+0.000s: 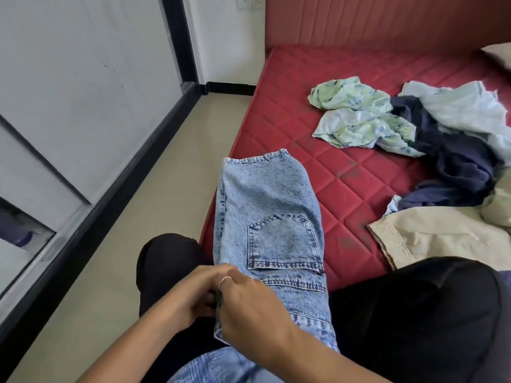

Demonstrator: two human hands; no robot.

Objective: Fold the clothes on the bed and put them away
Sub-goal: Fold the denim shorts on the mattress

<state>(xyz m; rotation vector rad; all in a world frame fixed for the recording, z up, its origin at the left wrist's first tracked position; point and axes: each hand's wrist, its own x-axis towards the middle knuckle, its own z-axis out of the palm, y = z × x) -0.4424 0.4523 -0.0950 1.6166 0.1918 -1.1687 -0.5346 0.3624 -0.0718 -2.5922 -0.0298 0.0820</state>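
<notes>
Light blue jeans (265, 205) lie folded lengthwise along the near left edge of the red mattress (326, 167), back pocket facing up. My left hand (193, 291) and my right hand (249, 308) meet at the jeans' left edge near the waistband, fingers curled and pinching the denim. On the right of the bed lies an unfolded heap: a green floral garment (356, 114), a dark navy one (453, 161), a pale blue one (464, 106) and a cream one (442, 233).
My knees in black trousers (414, 313) rest by and on the mattress edge. A white wardrobe with black trim (83, 106) runs along the left, with a beige floor strip (154, 205) between it and the bed. A padded red headboard (387, 20) stands behind.
</notes>
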